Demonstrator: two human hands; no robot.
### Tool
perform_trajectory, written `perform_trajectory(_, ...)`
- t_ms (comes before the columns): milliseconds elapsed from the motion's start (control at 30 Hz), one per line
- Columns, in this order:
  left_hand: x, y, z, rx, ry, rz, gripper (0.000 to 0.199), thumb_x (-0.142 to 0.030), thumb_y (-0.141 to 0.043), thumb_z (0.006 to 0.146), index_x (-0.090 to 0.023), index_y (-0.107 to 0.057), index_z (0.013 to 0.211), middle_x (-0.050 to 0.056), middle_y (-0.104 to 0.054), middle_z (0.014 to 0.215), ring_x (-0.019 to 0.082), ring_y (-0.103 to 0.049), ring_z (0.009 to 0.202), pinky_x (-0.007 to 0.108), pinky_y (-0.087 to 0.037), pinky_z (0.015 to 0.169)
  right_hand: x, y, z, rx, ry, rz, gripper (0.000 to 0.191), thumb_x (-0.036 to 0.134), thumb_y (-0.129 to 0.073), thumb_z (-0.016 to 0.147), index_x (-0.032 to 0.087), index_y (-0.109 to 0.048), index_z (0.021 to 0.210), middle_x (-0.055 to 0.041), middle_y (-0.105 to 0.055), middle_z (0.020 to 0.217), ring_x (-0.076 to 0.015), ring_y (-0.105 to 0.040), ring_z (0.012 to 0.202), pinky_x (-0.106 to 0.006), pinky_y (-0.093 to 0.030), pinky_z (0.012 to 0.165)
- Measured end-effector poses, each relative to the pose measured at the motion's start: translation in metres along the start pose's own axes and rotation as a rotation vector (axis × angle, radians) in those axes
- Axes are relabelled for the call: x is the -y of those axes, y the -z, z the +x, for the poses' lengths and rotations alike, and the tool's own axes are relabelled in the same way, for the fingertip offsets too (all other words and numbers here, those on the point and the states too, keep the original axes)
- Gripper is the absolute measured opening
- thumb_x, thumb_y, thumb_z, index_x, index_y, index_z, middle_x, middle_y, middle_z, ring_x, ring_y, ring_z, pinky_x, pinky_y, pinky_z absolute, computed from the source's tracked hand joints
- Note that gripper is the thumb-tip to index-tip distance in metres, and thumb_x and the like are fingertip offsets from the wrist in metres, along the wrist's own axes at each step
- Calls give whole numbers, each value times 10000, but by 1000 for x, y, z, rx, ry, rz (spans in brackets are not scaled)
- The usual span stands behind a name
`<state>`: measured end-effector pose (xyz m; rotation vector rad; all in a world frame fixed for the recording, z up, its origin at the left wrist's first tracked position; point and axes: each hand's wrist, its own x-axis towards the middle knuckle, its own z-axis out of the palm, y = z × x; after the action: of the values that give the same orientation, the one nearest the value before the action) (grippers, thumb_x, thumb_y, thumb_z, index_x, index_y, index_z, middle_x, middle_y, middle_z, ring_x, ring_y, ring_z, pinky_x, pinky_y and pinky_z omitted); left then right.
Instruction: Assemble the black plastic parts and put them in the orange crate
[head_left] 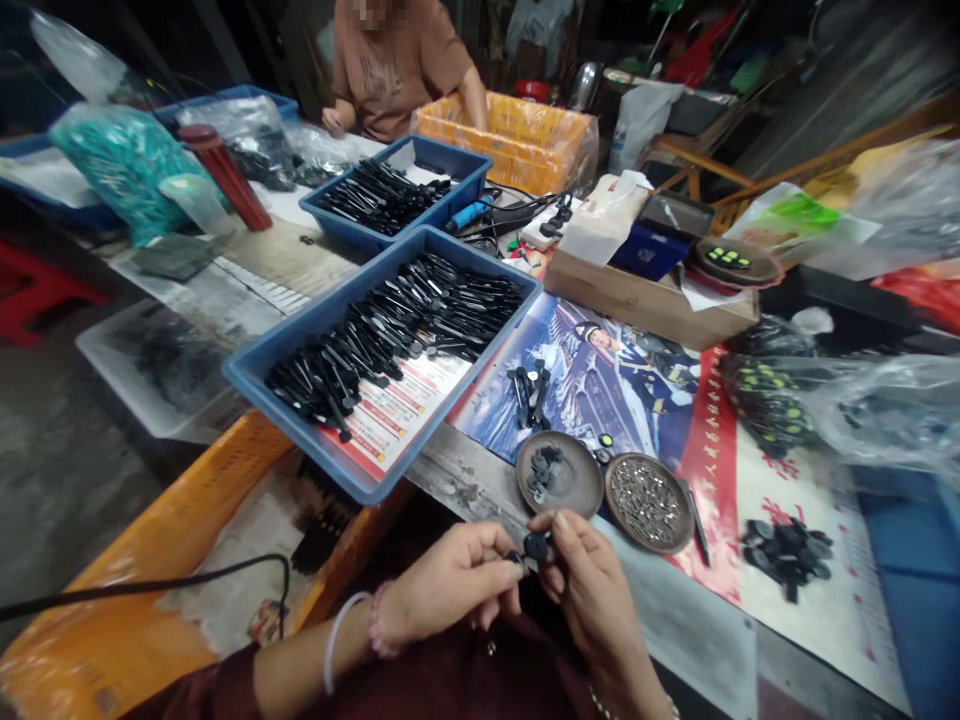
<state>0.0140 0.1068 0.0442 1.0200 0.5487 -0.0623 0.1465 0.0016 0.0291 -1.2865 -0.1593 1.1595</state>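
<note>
Close to my body, at the table's front edge, my left hand (465, 580) and my right hand (589, 585) meet with their fingertips pinched. The right holds a small black plastic part with a round disc (536, 545). At the left fingertips is a small dark piece, too little of it showing to name. Just beyond the hands lie a brown dish of small dark parts (581, 465) and a brown dish of small metal pins (619, 500). A few black strip-like parts (529, 392) rest on the poster behind them.
A blue tray (442, 432) holds rows of black parts; another blue tray (484, 172) stands behind. Loose black parts (787, 552) lie at right, near a pen (697, 525). An orange crate (150, 530) sits below left. Across the table, a person (401, 75) reaches into another crate (540, 150).
</note>
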Motion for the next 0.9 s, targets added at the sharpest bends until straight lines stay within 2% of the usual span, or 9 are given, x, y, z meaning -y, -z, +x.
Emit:
perform_trajectory(333,5,1,-2,11,28,-30,283,-402,-634,858,-130,-561,881,37,-676,704,35,-493,422,139,-385,422,3,-7,-8,-30,47,-143,428,580,-678,810,157,-611,795,77,-404,452,-42,-306,379,-149,-215,380)
perform_trajectory(600,7,2,-1,-1,10,-38,274,-391,-633,854,-130,-561,892,34,-678,704,36,-492,416,139,-376,416,1,-6,-2,-21,-5,-55,452,588,-749,734,157,-621,775,90,-398,472,-18,-285,352,-129,-210,343)
perform_trajectory(700,9,3,0,-12,3,-40,258,-375,-630,852,-132,-554,894,33,-679,701,37,-489,413,140,-375,415,1,-4,3,-65,-36,-44,509,630,-780,657,153,-621,733,98,-392,438,-13,-267,314,-129,-190,310)
perform_trajectory(900,8,4,0,-16,14,-27,247,-366,-622,847,-138,-536,880,23,-672,688,35,-487,410,135,-381,411,1,-5,8,-190,-62,-173,611,723,-768,558,155,-544,576,81,-401,354,-25,-285,263,-137,-166,278)
